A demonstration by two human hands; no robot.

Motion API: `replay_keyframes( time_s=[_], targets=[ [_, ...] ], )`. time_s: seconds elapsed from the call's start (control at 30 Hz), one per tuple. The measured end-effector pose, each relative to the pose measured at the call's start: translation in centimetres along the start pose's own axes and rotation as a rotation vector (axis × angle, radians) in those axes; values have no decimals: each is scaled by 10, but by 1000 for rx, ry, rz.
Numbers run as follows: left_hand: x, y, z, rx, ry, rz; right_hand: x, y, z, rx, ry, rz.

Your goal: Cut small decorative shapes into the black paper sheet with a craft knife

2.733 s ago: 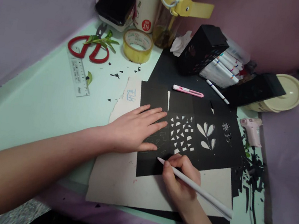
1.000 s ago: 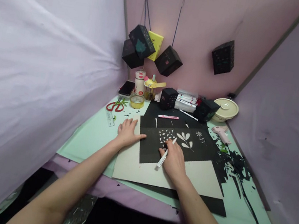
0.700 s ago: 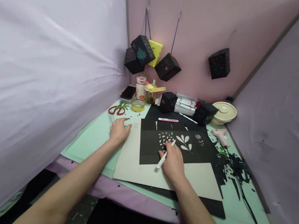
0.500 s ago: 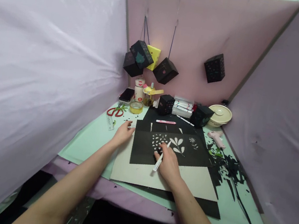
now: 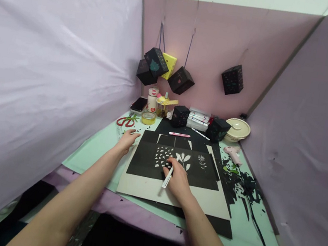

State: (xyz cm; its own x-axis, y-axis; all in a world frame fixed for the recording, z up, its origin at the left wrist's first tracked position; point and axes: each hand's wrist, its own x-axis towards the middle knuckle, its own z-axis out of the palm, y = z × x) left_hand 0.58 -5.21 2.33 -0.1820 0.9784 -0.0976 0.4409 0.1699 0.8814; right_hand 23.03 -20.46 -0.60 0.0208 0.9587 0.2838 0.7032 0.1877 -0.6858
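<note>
A black sheet of paper (image 5: 144, 164) with cut-out triangles, leaves and a small flower lies on a pale grey board (image 5: 147, 187). My right hand (image 5: 178, 180) rests over the middle of the sheet, fingers closed round a slim white pen-shaped craft knife (image 5: 168, 177). The knife slants with its rear end toward me; no blade can be made out. My left hand (image 5: 128, 140) is just left of the sheet's upper left edge, fingers apart and holding nothing.
Red-handled scissors (image 5: 125, 122), yellow tape (image 5: 148, 118) and a bottle (image 5: 152, 100) are at the left. Behind the sheet lie a pink pen (image 5: 179, 134) and white markers (image 5: 198, 120). Black boxes (image 5: 181, 80) hang above. A glue gun (image 5: 233, 155), scraps (image 5: 248, 185) and cable (image 5: 262, 229) lie right.
The black sheet has slid left on the board and straightened, baring more board at its right. My left hand has moved left. My right hand still holds the craft knife. The view has shifted slightly.
</note>
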Motion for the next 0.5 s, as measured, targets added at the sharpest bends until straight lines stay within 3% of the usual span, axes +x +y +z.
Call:
replay_keyframes(
  time_s=[0.23,0.37,0.5],
  targets=[
    [-6,-23,-2,364,23,244,1,-3,-7,-32,41,-3],
    [-13,-34,4,512,30,351,7,12,-46,-152,18,110],
    [-18,-37,7,584,19,429,37,47,-101,-359,13,394]
  ],
)
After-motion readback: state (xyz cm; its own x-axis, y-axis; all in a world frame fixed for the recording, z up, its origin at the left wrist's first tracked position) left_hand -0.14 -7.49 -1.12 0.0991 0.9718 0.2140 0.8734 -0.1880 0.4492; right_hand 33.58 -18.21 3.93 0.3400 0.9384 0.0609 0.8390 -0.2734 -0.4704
